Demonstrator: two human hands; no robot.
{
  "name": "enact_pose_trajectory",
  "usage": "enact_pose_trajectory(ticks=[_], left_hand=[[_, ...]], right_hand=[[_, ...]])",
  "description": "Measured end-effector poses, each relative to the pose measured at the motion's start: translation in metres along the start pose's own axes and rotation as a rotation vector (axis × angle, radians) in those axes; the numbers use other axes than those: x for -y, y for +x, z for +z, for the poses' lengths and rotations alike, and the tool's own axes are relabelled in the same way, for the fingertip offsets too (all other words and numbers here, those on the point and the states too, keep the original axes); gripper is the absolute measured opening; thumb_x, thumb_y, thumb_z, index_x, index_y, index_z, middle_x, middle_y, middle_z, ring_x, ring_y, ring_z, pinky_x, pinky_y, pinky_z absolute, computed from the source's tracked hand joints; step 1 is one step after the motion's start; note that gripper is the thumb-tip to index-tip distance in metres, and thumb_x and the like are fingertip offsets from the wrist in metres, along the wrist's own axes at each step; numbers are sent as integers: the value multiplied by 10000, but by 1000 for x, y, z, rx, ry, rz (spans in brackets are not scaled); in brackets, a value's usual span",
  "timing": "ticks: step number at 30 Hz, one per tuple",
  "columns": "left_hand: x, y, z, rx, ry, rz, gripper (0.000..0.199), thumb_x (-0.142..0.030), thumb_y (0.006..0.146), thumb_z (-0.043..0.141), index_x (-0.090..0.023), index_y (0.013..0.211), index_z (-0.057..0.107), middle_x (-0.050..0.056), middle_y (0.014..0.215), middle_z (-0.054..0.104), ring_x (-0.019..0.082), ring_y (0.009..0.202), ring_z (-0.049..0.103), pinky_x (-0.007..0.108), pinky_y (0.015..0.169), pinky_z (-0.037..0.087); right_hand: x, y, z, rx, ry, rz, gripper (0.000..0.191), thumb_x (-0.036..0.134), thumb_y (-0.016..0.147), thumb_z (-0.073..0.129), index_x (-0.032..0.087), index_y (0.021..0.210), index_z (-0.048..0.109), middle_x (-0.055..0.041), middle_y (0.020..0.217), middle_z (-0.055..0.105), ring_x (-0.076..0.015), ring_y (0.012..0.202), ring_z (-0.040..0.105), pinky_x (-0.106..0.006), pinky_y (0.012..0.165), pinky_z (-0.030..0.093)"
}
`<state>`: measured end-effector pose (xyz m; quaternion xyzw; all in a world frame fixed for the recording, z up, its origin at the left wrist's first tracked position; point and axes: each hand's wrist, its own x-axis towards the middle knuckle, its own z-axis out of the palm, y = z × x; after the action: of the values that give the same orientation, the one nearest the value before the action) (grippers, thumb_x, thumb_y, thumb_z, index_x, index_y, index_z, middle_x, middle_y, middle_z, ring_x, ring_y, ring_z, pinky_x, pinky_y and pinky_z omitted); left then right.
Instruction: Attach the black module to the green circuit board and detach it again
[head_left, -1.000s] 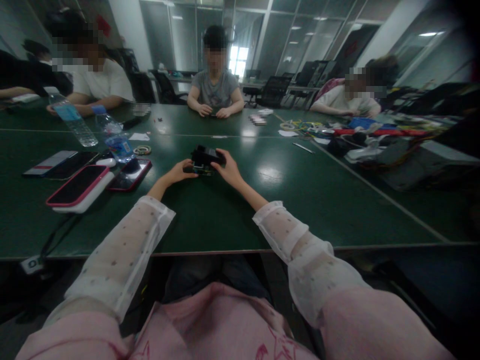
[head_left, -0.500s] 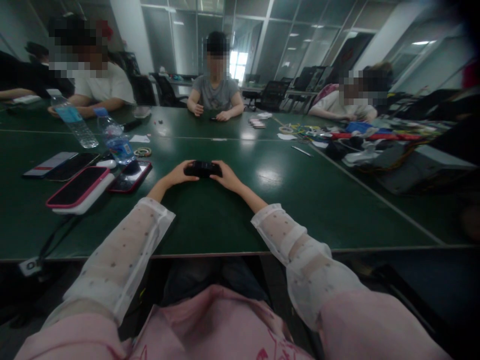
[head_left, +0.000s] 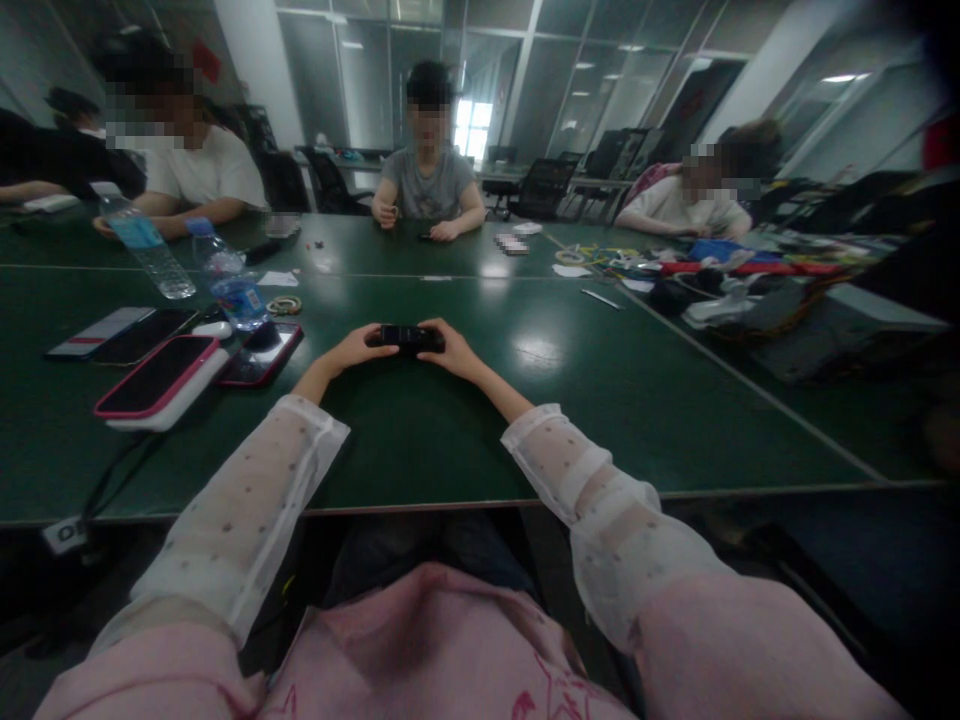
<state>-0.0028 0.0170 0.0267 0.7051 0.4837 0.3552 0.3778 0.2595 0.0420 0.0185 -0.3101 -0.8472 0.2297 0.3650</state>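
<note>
Both of my hands hold a small black oblong object (head_left: pixel 406 337) by its ends, low over the green table (head_left: pixel 420 440). It has a glossy, faintly reflecting top, but its exact kind is too dark to make out. The fingers of my left hand (head_left: pixel 365 347) close on its left end, thumb along the near side. On the opposite end, my right hand (head_left: pixel 448 348) grips with the thumb in front and the fingers behind. Left of my hands lie a red-edged phone (head_left: pixel 260 354) and a phone in a pink case (head_left: pixel 160 377) on a white block.
Two water bottles (head_left: pixel 238 285) stand at the left, near two dark phones (head_left: pixel 124 334) and a tape roll (head_left: pixel 284 305). A pen-like stick (head_left: pixel 601 299) lies right. Cables and a metal computer case (head_left: pixel 847 330) crowd the far right. Several people sit around the table.
The black object has tilted slightly, so more of its glossy top shows. My right fingers have shifted a little on its end. Across the table, a person's hand has moved slightly.
</note>
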Motion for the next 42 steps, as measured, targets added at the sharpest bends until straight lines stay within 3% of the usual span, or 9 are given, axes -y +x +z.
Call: enact_pose_trajectory(ticks=[7, 15, 33, 42], left_hand=[[-1, 0, 1, -50, -138, -6, 684, -622, 772, 712, -179, 1286, 627, 128, 1350, 626, 314, 1281, 552, 451, 1107, 405], [2, -1, 0, -8, -111, 23, 729, -423, 666, 850, -180, 1303, 592, 129, 1345, 622, 304, 1278, 558, 477, 1136, 376], [2, 0, 1, -36, -110, 1, 716, -420, 645, 860, -145, 1252, 597, 141, 1298, 641, 309, 1246, 577, 490, 1116, 387], [-1, -2, 1, -31, -106, 0, 694, -424, 647, 854, -163, 1239, 602, 133, 1300, 641, 317, 1250, 574, 507, 1115, 383]], right_hand=[[-4, 1, 1, 14, -8, 10, 539, 345, 769, 743, 258, 1255, 526, -88, 1300, 608, -300, 1187, 594, -491, 970, 481], [-9, 0, 3, 33, 11, 3, 553, 364, 799, 717, 253, 1291, 491, -105, 1330, 586, -307, 1210, 578, -507, 971, 484], [-19, 2, 7, 33, -11, 14, 631, 470, 804, 714, 233, 1334, 468, -132, 1348, 562, -332, 1240, 560, -530, 996, 473], [-20, 1, 7, 21, 19, 23, 616, 405, 794, 736, 209, 1321, 485, -139, 1334, 569, -320, 1221, 568, -528, 1007, 471]])
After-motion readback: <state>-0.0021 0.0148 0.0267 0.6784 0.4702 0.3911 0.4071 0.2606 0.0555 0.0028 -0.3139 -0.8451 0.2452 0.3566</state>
